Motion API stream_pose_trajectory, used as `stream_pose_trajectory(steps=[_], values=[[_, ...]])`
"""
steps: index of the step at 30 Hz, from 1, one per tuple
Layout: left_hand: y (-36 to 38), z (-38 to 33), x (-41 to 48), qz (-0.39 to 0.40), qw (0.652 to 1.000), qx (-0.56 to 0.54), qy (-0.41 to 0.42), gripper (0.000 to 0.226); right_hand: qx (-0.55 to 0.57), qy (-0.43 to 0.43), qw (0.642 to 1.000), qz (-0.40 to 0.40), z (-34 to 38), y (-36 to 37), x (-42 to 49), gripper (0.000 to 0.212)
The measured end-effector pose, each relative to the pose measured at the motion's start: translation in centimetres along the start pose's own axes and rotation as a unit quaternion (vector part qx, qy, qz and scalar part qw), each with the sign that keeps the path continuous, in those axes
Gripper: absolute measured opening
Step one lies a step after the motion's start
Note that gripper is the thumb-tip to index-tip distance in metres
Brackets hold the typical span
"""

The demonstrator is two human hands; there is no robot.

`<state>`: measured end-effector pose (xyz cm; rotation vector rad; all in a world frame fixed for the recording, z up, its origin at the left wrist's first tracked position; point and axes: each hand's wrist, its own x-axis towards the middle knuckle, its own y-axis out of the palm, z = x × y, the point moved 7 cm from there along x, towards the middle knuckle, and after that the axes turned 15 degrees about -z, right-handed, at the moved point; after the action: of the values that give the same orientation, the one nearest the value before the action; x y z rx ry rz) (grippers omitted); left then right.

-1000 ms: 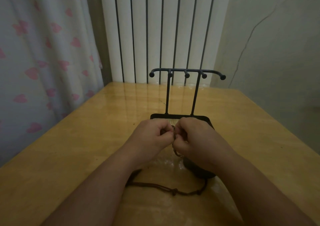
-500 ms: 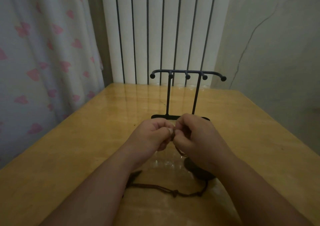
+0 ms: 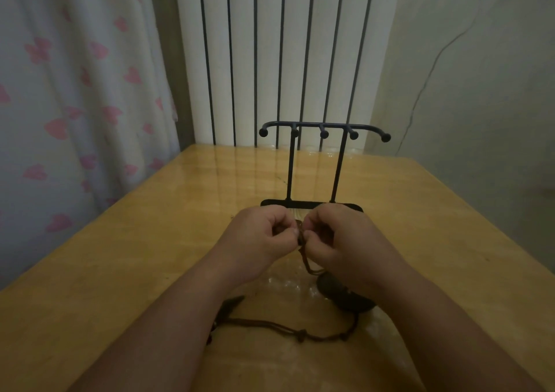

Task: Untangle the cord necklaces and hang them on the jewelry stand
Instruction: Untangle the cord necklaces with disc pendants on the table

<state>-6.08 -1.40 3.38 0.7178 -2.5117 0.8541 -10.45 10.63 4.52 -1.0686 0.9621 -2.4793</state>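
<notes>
Between both hands (image 3: pixel 259 237) (image 3: pixel 345 241), cord (image 3: pixel 307 262) barely discernible

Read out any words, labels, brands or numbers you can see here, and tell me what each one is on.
No text can be read in this view.
The black metal jewelry stand, the brown cord necklaces, the glossy yellow wooden table, the white curtain with pink hearts and the white ribbed radiator show no words, labels or numbers.
The left hand and right hand pinch the cords, hiding part of them.
</notes>
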Motion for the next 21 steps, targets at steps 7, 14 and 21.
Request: stream_pose_trajectory(steps=[7, 14, 21], values=[[0.55, 0.03, -0.05, 0.029, 0.999, 0.012, 0.014, 0.019, -0.039, -0.012, 0.999, 0.022, 0.41, 0.26, -0.04, 0.005], [0.58, 0.18, -0.01, 0.034, 0.999, 0.004, 0.018, 0.02, -0.039, -0.008, 0.999, 0.023, 0.29, 0.21, -0.02, 0.006], [0.79, 0.39, -0.01, 0.034, 0.999, -0.016, 0.0, 0.023, -0.029, -0.002, 0.999, 0.026, 0.69, 0.52, -0.25, 0.007]])
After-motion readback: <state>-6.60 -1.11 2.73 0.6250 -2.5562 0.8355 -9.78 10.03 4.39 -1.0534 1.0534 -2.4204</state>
